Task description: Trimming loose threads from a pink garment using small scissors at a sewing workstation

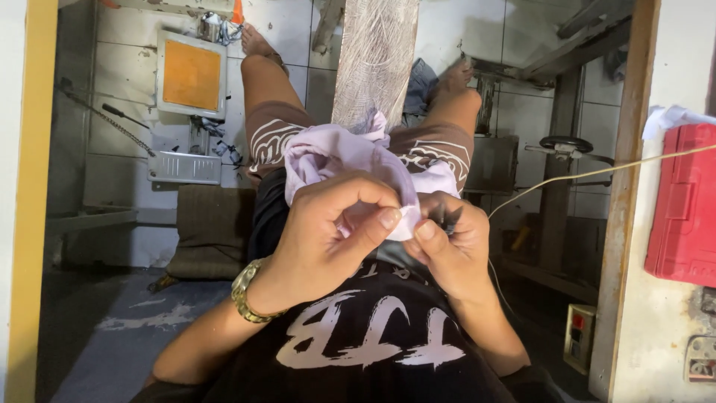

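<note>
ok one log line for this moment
left hand: pinching cloth | right hand: holding cloth edge | thread: taut, running right

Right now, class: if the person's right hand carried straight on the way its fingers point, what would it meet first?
The right hand points toward the left hand; it would first meet the pale lilac cloth pinched between them, which its fingertips seem to touch already.

Red case (pixel 685 205): a boxy, moulded plastic container at the right edge, fixed against the pale wall, with white paper (pixel 671 116) resting on top.
Orange panel (pixel 192 75): a square, screen-like orange face in a white frame, upper left on the tiled floor.
Labels and signs: none legible elsewhere in view.
</note>
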